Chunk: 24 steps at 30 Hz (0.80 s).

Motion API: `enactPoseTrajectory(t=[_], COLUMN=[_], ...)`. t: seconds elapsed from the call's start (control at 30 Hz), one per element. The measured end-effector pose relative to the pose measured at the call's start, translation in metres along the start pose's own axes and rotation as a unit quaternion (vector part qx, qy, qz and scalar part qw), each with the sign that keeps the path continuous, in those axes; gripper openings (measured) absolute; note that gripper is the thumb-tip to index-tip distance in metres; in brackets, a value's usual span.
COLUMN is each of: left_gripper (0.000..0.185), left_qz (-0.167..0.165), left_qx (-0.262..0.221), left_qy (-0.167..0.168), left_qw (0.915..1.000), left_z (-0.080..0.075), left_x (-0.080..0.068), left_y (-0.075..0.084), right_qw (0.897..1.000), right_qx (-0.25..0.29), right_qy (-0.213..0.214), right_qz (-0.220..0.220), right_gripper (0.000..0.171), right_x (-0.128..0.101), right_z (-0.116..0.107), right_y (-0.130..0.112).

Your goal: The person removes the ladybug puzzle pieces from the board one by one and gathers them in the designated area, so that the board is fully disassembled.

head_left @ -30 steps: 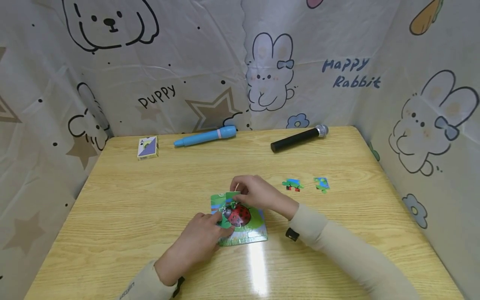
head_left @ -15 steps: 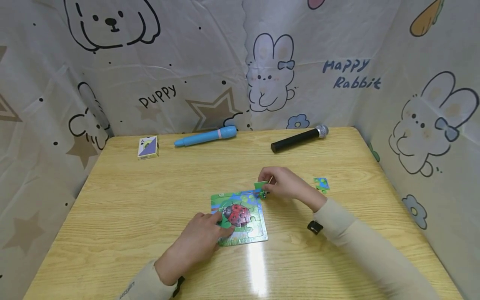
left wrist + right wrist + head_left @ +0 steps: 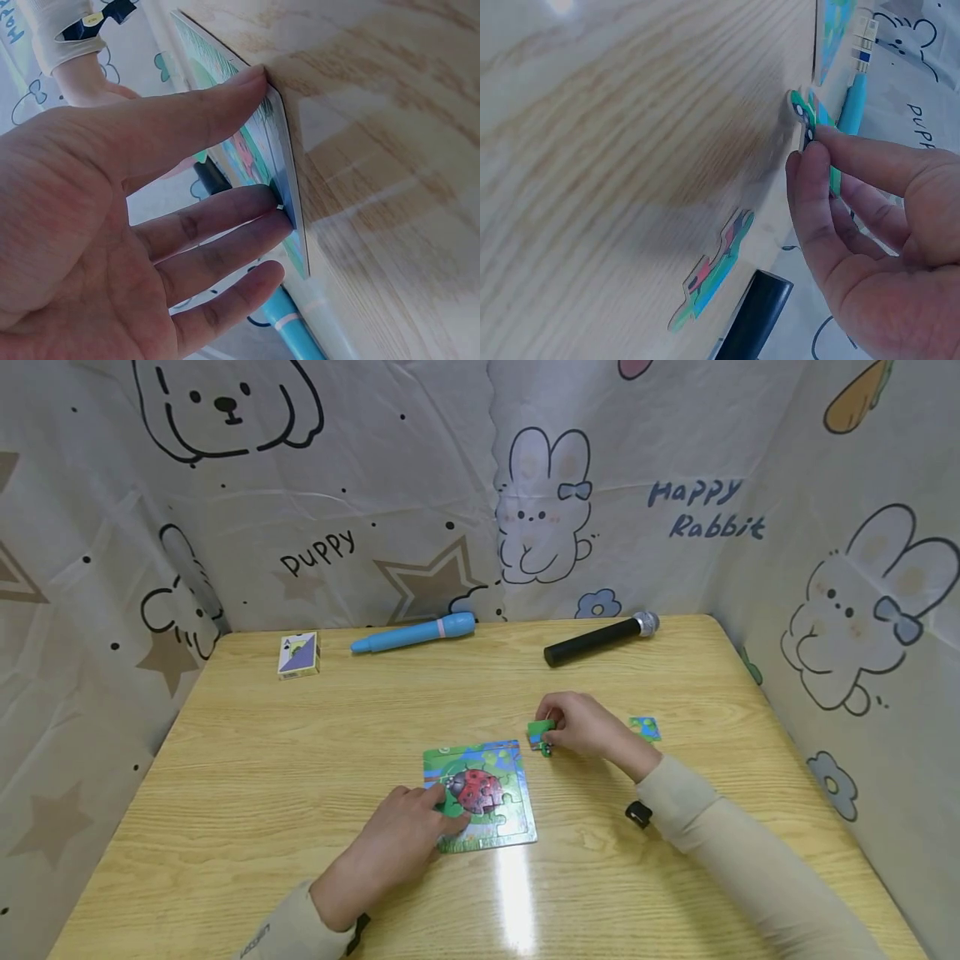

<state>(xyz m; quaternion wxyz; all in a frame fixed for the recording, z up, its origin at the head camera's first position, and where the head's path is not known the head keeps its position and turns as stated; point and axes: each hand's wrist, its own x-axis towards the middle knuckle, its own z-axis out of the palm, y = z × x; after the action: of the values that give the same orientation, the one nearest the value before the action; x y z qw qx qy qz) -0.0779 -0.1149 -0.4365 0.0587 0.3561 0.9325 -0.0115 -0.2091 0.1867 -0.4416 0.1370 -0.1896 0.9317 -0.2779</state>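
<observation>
— Which hand has the piece?

— My right hand [image 3: 588, 731]. Thumb and forefinger are pinched on a green puzzle piece [image 3: 542, 733], held just above the table [image 3: 300, 760], near the upper right corner of the puzzle board [image 3: 501, 833] but not touching it.

— And the other one?

— My left hand [image 3: 397, 843] lies flat with its fingers straight. The fingertips [image 3: 251, 75] press on the board's near left edge to steady it and grip nothing. The ladybird [image 3: 476, 789] in the middle of the picture is already together.

— So where are you in the job?

— I'd say I'm between picking up and fitting: the piece is in my fingers and not yet over its gap. I think the next move calls for turning it until its knobs match the opening, lowering it flat, and keeping the board pinned so that it doesn't slide on the glossy wood. I can't tell from here which gap it belongs to.

— Anything else lying about?

— One more loose piece [image 3: 645, 727] sits on the table just right of my right hand. Along the far edge lie a card box [image 3: 298, 655], a blue pen [image 3: 412, 632] and a black microphone [image 3: 600, 639], well apart from the puzzle.

— And the room?

— A pale wooden tabletop with a glare streak near me, closed in on three sides by a cartoon curtain [image 3: 675, 510] with puppies, rabbits and stars
</observation>
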Motion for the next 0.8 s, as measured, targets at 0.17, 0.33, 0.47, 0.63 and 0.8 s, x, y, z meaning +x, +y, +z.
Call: enactPoseTrajectory(t=[0.17, 0.33, 0.47, 0.63, 0.8], left_gripper=[0.051, 0.050, 0.051, 0.050, 0.048], left_qz=[-0.001, -0.002, -0.003, -0.005, -0.005], left_qx=[0.000, -0.004, -0.003, -0.004, -0.006], left_qy=[0.002, 0.000, -0.002, -0.007, -0.003], left_qw=[1.0000, 1.0000, 1.0000, 1.0000, 1.0000], left_z=[0.0003, -0.0002, 0.0002, 0.0012, 0.0014], left_x=[-0.0004, -0.0006, -0.0007, -0.0008, -0.0010], left_y=[0.0001, 0.0007, 0.0008, 0.0004, 0.0002], right_qw=[1.000, 1.000, 1.000, 0.999, 0.999], right_qx=[-0.012, -0.018, -0.021, -0.037, -0.052], right_qy=[0.004, -0.001, -0.001, 0.002, 0.008], right_qz=[-0.009, -0.004, 0.004, -0.001, -0.006], right_gripper=[0.021, 0.023, 0.026, 0.027, 0.026], right_x=[0.0027, 0.0056, 0.0073, 0.0085, 0.0087], right_z=[0.0022, 0.0055, 0.0076, 0.0093, 0.0101], right_y=[-0.0008, -0.0004, -0.0007, -0.0033, -0.0053])
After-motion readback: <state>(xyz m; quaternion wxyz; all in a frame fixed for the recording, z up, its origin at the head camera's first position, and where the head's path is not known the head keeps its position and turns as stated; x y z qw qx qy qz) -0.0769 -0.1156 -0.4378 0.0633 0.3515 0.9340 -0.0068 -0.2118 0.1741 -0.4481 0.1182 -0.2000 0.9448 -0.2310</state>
